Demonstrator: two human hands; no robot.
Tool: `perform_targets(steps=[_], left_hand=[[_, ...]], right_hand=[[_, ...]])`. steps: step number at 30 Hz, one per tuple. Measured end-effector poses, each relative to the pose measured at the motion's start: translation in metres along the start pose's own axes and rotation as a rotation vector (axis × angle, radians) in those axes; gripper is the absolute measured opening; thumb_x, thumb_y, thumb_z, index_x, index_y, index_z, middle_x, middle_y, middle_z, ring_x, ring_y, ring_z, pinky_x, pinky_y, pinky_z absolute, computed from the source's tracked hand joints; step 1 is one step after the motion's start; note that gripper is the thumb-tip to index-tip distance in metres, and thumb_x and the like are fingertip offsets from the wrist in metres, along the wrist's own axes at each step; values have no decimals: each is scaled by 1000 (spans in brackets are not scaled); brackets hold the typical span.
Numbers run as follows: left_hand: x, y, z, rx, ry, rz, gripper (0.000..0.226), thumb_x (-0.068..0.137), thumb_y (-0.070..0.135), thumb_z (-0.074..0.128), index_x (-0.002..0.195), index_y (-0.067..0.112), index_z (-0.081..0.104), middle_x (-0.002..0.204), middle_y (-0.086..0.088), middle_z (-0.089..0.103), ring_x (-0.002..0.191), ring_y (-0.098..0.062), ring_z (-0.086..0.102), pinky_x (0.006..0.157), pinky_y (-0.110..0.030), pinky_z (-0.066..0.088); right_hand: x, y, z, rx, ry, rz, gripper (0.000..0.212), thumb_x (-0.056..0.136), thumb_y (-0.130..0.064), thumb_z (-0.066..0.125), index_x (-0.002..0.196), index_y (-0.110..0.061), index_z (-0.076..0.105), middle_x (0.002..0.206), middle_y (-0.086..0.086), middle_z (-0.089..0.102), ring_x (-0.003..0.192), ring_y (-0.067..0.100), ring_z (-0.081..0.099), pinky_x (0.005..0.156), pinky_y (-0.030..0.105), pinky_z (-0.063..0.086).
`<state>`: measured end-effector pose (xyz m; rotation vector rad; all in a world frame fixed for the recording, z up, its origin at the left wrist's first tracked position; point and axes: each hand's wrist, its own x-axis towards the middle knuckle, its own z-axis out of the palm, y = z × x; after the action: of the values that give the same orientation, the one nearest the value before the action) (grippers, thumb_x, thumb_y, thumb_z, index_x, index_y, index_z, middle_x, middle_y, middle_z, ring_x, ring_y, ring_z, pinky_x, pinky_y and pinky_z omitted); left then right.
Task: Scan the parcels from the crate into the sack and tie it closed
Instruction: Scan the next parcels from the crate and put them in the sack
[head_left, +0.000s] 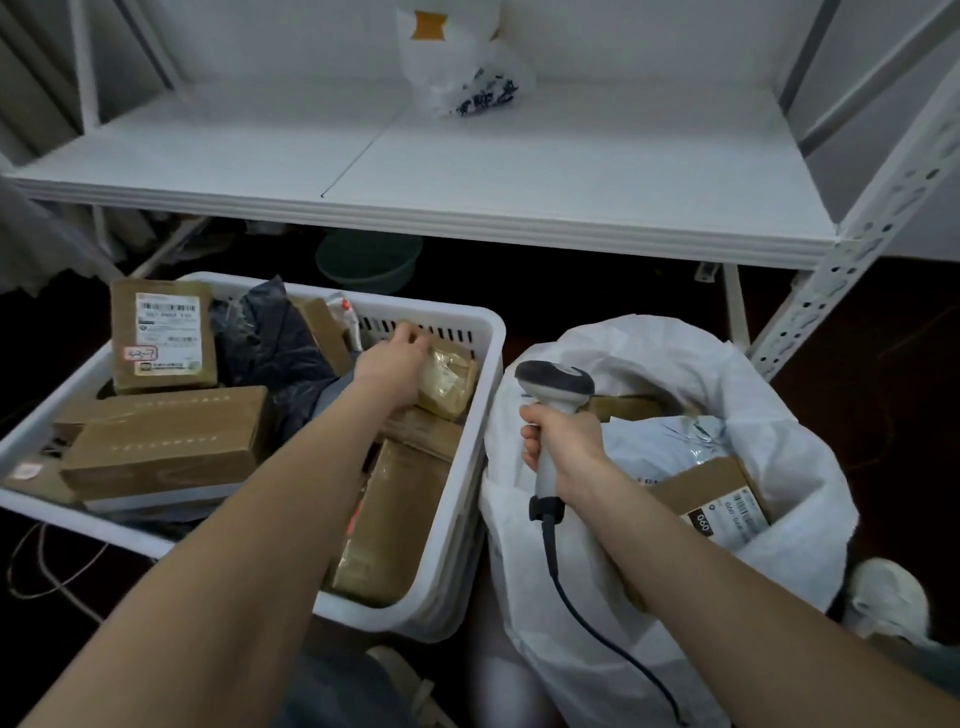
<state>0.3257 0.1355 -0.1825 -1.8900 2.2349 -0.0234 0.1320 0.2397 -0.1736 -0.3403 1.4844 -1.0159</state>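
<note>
Now the step in hand looks like the pick: lifting one more parcel out of the white crate (485, 338) so that it can be scanned and dropped into the sack (727, 374) just beside it. The left hand (395, 358) reaches to the far right corner of the crate. Its fingers (411, 332) are curled over the top edge of a small brown parcel (449, 382) wrapped in clear tape, which leans near the slotted wall. The thumb is hidden under the hand, so I cannot tell how firm the hold is. To do this well, the grasp should close fully round the parcel before it comes up, since glossy tape is likely to be slippery and the parcels beneath look loosely stacked. The parcel then wants turning so that its label faces the reader — no label shows on the visible face, so it may sit underneath. The right hand (566, 441) is clenched round the grip of the corded barcode scanner (556, 384), fingers (531, 431) wrapped about the handle, head up, over the near rim of the sack. Several cardboard parcels lie in the crate, and a labelled box (722, 504) and a grey mailer (670, 441) already lie in the open sack — so the tying seems a good way off.
</note>
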Motion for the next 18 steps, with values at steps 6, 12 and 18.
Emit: perform_targets(steps=[6, 12, 18], left_hand=[[-34, -32, -44, -249, 169, -59, 77, 70, 32, 79, 135, 19, 40, 133, -9, 34, 98, -33, 59, 70, -41, 52], [-119, -11, -62, -226, 469, 121, 78, 67, 30, 83, 131, 18, 42, 135, -9, 34, 81, -30, 62, 56, -35, 52], [-182, 59, -40, -476, 522, 261, 76, 64, 29, 86, 123, 27, 38, 139, -11, 39, 91, -27, 63, 62, -35, 56]], right_hand=[[-19, -2, -5, 76, -66, -61, 11, 86, -13, 70, 85, -5, 63, 71, 8, 64, 52, 14, 57, 57, 26, 50], [-62, -11, -13, 201, -153, -139, 38, 84, -27, 74, 113, -9, 59, 107, 10, 65, 89, 27, 68, 78, 35, 56], [-97, -6, -40, 295, -161, -119, 50, 75, -22, 81, 117, -4, 61, 105, 17, 71, 91, 34, 69, 65, 44, 59]])
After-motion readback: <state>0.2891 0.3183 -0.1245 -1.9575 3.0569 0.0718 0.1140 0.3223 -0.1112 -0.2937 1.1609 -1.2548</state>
